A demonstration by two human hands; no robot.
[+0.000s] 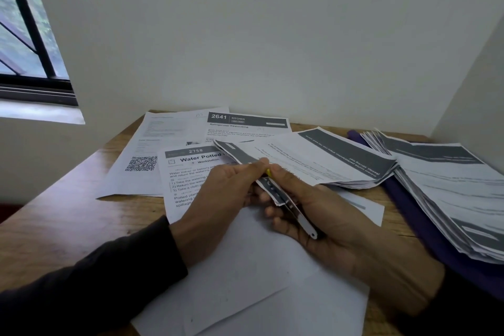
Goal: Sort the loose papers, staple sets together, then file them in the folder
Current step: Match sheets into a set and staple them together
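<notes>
A set of printed papers with a dark header band is held above the wooden table. Its near corner sits in the jaws of a metal stapler. My right hand grips the stapler from below, thumb on top near the papers' corner. My left hand pinches the same corner of the set with fingers and thumb. A purple folder lies open at the right with a thick stack of stapled sheets on it.
Loose sheets lie on the table: one headed 2758 "Water Potted", one headed 2641 "Kitchen", one with a QR code, and blank white sheets in front. Walls close in behind and at right; a window is at left.
</notes>
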